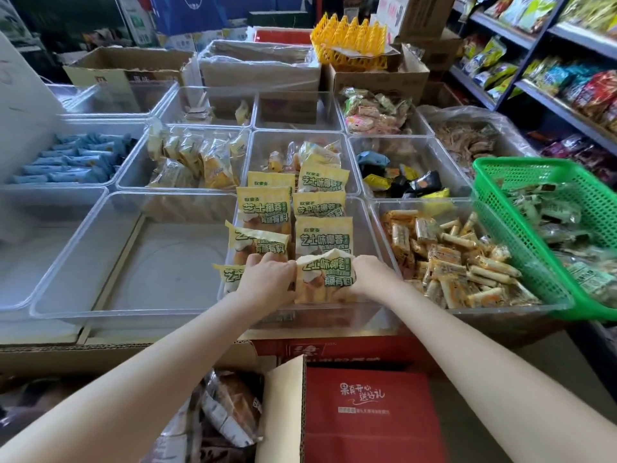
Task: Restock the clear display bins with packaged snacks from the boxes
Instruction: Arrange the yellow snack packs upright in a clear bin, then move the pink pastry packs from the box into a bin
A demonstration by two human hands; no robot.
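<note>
Yellow-and-green snack packets stand in two rows inside the clear middle bin (384, 248). The frontmost packet of the right row (325, 275) is gripped at its right edge by my right hand (369, 275). My left hand (265, 282) holds the front of the left row, its fingers curled over a packet (230, 274) and touching the right packet's left edge. Both hands are inside the bin near its front wall. An open cardboard box (283, 406) with more bagged snacks (230, 406) sits below my arms.
A clear bin (66, 279) at the left holds nothing. The right bin (467, 262) is full of orange-wrapped bars. A green basket (521, 228) of packets overhangs it. Other bins behind hold assorted snacks. A red box (370, 416) lies in front. Store shelves (551, 78) stand at the right.
</note>
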